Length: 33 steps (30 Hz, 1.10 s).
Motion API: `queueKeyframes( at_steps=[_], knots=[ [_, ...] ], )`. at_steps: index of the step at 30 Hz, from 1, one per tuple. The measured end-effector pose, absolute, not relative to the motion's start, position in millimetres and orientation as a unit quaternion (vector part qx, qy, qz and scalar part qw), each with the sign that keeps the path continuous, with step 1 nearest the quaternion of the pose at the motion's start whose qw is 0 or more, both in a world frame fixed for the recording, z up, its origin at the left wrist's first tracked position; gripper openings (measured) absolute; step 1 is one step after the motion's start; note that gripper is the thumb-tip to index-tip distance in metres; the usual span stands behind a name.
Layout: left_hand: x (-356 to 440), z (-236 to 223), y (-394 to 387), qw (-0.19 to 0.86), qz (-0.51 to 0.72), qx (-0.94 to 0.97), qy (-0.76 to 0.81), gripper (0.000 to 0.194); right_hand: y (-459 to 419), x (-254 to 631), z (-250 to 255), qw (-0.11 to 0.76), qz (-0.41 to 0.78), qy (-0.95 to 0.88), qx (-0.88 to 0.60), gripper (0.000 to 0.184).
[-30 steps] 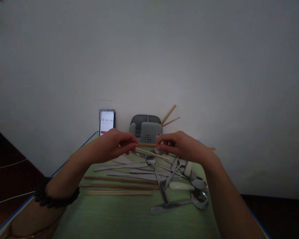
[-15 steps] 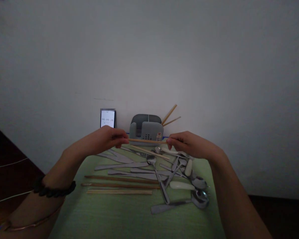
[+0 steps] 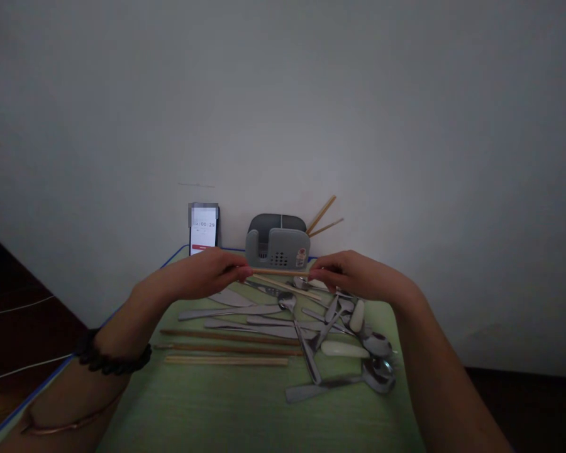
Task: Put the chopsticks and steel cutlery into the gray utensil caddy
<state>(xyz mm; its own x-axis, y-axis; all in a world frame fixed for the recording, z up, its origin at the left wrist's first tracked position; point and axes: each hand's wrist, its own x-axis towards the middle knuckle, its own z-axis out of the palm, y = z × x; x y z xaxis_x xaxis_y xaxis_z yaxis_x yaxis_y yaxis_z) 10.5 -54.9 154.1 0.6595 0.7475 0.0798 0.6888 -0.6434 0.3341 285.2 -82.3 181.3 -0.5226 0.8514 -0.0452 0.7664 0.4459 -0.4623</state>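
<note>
Wooden chopstick (image 3: 283, 273) spans two bare hands in the head camera's view, held level above the far part of a green table (image 3: 202, 402); whether it is one stick or more cannot be told. With the clock read from its middle, the left hand (image 3: 217, 273), at 9 o'clock, pinches one end, and the right hand (image 3: 351, 272), at 3 o'clock, is clamped on the other, fingers together on both sides. Just beyond, at 12 o'clock, stands a gray holder (image 3: 290, 245) with a sticker on its front, more sticks (image 3: 321, 214) jutting out at 1 to 2 o'clock. A phone (image 3: 203, 226) stands upright near the wall (image 3: 283, 113) at 10 o'clock, its timer partly masked. Below the held stick, toward 5 o'clock, a pale chopstick (image 3: 295, 289) lies slanted. Table knives (image 3: 231, 312) rest at 8 o'clock and chopsticks (image 3: 226, 360) in near-parallel rows at 7 o'clock, while an upturned-handle jumble of spoons (image 3: 380, 375) and white-handled cutlery (image 3: 342, 350) spreads from 4 to 6 o'clock. Dark beads (image 3: 113, 358) circle the left wrist
</note>
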Motion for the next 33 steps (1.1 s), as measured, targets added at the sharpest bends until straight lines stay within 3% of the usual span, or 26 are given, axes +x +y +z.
queueKeyframes(
  at_steps=[8, 15, 23, 28, 33],
  knots=[
    [22, 152, -57, 0.117, 0.098, 0.907, 0.392, 0.05, -81, 278, 181, 0.146, 0.171, -0.854, -0.469, 0.022],
    [19, 156, -55, 0.121, 0.126, 0.894, 0.412, 0.038, -78, 282, 178, 0.193, 0.065, -0.848, -0.489, 0.018],
    [11, 153, -49, 0.185, 0.124, 0.863, 0.454, 0.039, -71, 286, 178, 0.321, 0.02, -0.81, -0.489, 0.023],
    [17, 146, -47, 0.183, 0.105, 0.873, 0.439, 0.039, -65, 286, 172, 0.404, 0.056, -0.755, -0.513, 0.032],
    [19, 143, -48, 0.206, 0.087, 0.869, 0.442, 0.038, -60, 282, 166, 0.457, 0.183, -0.718, -0.492, 0.032]
  ],
)
